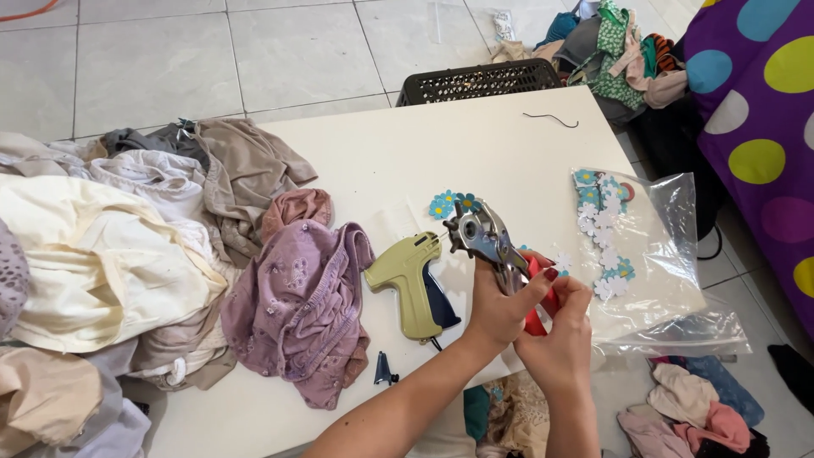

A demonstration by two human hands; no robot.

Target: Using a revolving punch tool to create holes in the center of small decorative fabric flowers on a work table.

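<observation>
A metal rotary hole punch [482, 236] with red handles is held over the white table [407, 153]. My left hand [498, 309] wraps the handles from the left. My right hand [561, 346] grips the red handles from below and the right. The punch's head points away from me, toward a few blue flower-shaped paper tags [449, 203] lying on the table. A small white flower tag [562, 261] lies just beside my fingers. A yellow-green tagging gun [411, 278] lies on the table to the left of my hands.
A purple garment [297, 309] and a pile of cream and beige clothes [110, 254] cover the table's left side. A clear plastic bag [653, 280] of flower tags lies to the right. A black basket [479, 80] stands behind the table. A polka-dot purple cloth [755, 127] hangs at far right.
</observation>
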